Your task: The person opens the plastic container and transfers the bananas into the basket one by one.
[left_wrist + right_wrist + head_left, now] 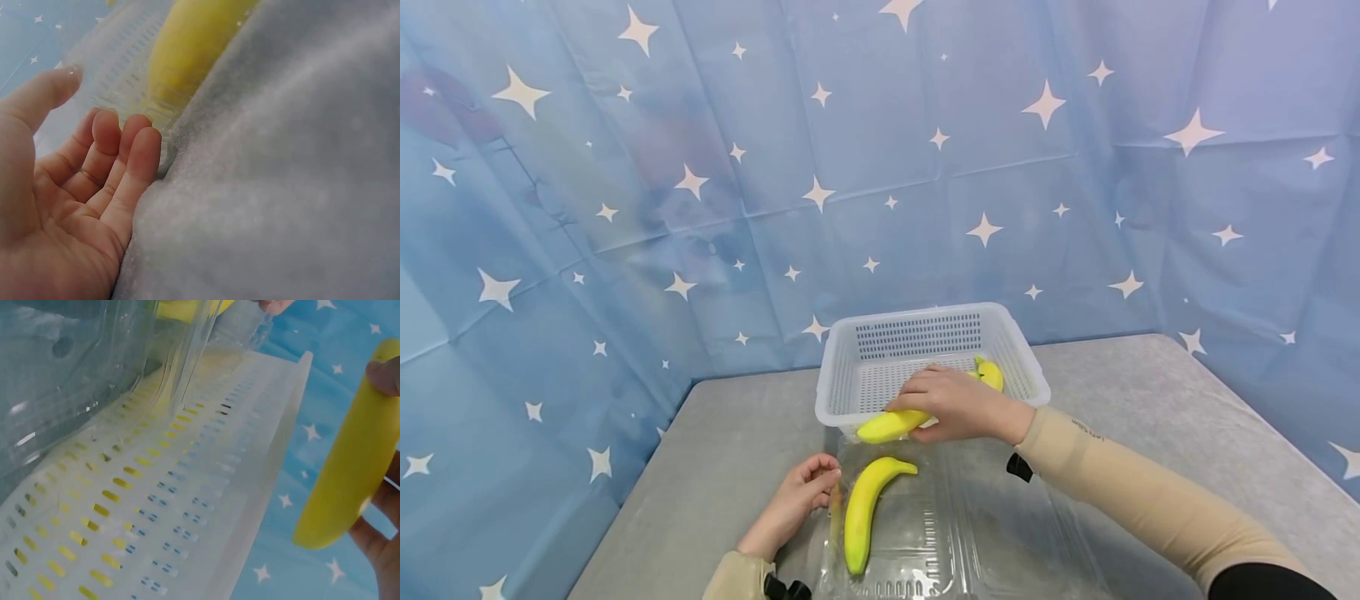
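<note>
One banana (862, 521) in clear clamshell (904, 533)

backdrop (887, 150): blue cloth, creased, white four-pointed stars (1045, 105) | table (1157, 396): grey, mottled top, in front of backdrop

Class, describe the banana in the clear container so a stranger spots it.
On the grey table, find the white basket, then the clear container on its near side. Near the left hand, a banana lies in the container's left half. It alone is neither in the right hand nor in the basket.
</note>
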### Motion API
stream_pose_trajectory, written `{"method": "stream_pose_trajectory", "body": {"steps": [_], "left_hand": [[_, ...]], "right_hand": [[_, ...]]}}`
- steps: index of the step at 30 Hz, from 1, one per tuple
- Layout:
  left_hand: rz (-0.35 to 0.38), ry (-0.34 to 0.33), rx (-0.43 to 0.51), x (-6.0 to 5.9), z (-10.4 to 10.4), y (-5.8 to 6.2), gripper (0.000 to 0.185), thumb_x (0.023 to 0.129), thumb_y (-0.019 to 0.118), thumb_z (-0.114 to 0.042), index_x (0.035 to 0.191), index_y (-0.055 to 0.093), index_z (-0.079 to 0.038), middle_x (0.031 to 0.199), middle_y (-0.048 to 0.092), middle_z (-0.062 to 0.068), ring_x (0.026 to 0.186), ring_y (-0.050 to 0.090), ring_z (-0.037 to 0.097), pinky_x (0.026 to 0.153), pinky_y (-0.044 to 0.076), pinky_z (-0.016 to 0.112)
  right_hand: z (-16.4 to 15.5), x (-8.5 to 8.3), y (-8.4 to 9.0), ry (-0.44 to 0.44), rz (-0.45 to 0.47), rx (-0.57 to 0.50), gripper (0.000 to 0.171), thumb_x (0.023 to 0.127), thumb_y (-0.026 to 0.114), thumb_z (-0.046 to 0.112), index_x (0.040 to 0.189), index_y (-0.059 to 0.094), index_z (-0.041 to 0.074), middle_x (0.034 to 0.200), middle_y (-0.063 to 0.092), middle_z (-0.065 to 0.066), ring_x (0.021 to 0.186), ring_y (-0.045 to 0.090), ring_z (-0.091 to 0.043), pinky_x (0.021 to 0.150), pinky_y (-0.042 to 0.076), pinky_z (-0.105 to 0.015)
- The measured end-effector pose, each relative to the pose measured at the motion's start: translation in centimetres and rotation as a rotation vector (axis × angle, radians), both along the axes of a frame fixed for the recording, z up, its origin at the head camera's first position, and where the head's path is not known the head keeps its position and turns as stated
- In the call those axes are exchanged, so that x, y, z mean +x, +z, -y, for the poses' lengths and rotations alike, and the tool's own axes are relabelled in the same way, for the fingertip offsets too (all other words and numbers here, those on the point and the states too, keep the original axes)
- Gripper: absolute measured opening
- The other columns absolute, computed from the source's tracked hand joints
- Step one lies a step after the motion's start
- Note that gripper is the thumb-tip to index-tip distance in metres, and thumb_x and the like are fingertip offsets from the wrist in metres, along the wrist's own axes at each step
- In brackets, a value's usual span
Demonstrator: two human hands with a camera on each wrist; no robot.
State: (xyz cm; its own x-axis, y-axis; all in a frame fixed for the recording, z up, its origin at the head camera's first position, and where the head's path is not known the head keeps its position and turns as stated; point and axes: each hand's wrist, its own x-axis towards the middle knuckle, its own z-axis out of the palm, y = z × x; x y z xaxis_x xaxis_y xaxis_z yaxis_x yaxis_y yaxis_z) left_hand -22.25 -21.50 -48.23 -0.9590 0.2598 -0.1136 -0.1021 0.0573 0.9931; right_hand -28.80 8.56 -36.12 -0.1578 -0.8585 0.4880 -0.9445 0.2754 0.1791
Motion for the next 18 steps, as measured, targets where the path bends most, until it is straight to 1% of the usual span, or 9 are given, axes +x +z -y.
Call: {"method": "stream_pose_trajectory", "body": {"steps": [7,11,18], "left_hand": [[-0.004,0.000,0.000,-0.08,0.07,-0.17,0.026,0.096,0.061,-0.019,0.107,0.055,0.003,0.081,0.053,0.002,0.070,0.053,0.012,0.063,0.048,0.025],[0.001,-0.001,-0.005,-0.14,0.06,-0.15,0.028,0.096,0.062,-0.020,0.107,0.054,0.004,0.081,0.052,0.002,0.070,0.053,0.012,0.063,0.049,0.025],[0.006,-0.003,-0.004,-0.21,0.08,-0.15,0.030,0.096,0.062,-0.019,0.109,0.053,0.006,0.082,0.053,0.002,0.071,0.054,0.013,0.064,0.050,0.026]], "right_hand": [[-0.19,-0.26,0.23,-0.010,-0.004,0.005,0.039,0.078,0.078,0.024,0.115,0.067,0.020,0.097,0.066,0.008,0.087,0.059,-0.012,0.076,0.047,-0.032],[-0.29,-0.37,0.34,-0.019,-0.001,0.016,0.039,0.078,0.079,0.024,0.115,0.067,0.019,0.098,0.066,0.008,0.088,0.059,-0.012,0.076,0.047,-0.032],[-0.21,-1.02,0.43,-0.033,-0.006,0.013,0.037,0.078,0.078,0.024,0.113,0.068,0.018,0.096,0.066,0.007,0.085,0.058,-0.012,0.075,0.048,-0.030]]}}
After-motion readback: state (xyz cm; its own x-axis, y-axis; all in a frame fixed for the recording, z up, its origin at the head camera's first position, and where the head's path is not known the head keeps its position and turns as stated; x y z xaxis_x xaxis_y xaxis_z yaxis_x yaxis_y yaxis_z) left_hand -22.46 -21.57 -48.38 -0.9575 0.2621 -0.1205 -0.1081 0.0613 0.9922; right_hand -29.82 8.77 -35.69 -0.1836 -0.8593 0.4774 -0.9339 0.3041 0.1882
